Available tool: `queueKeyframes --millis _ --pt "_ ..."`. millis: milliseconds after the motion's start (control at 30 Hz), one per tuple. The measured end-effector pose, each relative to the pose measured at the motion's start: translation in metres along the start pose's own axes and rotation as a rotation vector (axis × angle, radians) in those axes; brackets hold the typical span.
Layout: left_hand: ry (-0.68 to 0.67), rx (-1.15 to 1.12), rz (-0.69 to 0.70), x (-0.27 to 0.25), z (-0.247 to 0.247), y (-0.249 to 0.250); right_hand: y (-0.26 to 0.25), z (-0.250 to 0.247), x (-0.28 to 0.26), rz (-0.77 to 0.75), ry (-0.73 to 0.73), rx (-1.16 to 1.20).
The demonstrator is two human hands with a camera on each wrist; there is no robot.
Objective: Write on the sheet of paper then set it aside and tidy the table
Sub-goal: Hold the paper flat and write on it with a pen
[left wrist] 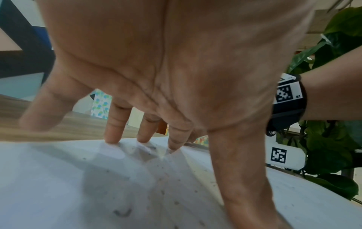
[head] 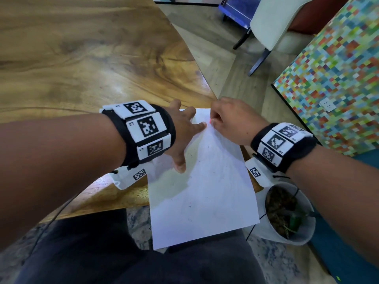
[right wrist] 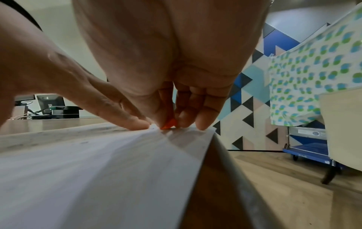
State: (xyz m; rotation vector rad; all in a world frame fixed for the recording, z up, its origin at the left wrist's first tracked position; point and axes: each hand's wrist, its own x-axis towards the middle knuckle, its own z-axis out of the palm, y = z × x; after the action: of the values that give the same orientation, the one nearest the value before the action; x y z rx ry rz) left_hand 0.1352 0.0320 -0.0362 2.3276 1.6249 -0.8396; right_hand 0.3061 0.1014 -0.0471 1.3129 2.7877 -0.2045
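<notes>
A white sheet of paper [head: 203, 191] with faint dark marks lies at the corner of the wooden table [head: 82, 58], its near end hanging over the edge. My left hand [head: 184, 132] presses on the sheet's far left part with fingers spread and straight; the left wrist view shows the fingertips [left wrist: 112, 139] touching the paper [left wrist: 58, 178]. At the sheet's far edge my right hand [head: 225, 119] pinches a small orange-red piece [head: 211, 120] between thumb and curled fingers. In the right wrist view the orange piece [right wrist: 169, 124] touches the paper [right wrist: 98, 170]; what it is cannot be told.
A white pot [head: 289, 212] with soil and a plant stands on the floor just right of the sheet, under my right wrist. A multicoloured mosaic panel [head: 338, 78] rises at the right. A white chair [head: 276, 23] stands beyond the table corner. Dark fabric [head: 102, 253] fills the near foreground.
</notes>
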Motion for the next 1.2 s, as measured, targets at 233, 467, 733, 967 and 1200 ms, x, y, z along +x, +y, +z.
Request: queueKeyframes --millis 233,467,733,967,1200 --pt "-0.005 -0.037 0.042 0.002 0.0 0.002 -0.024 0.005 -0.046 -0.255 -0.091 -0.011" --pt "-0.037 0.004 0.079 -0.003 -0.008 0.005 -0.019 -0.002 -0.024 -0.114 -0.077 -0.042" --pt "-0.016 -0.145 0.056 -0.003 0.004 0.006 -0.026 -0.001 -0.043 -0.184 -0.152 -0.051" --pt "0.029 -0.174 0.05 -0.001 0.014 0.011 -0.031 -0.003 -0.049 -0.227 -0.191 -0.06" --pt "0.032 -0.167 0.037 -0.002 0.014 0.011 -0.012 -0.006 -0.023 -0.104 -0.1 -0.122"
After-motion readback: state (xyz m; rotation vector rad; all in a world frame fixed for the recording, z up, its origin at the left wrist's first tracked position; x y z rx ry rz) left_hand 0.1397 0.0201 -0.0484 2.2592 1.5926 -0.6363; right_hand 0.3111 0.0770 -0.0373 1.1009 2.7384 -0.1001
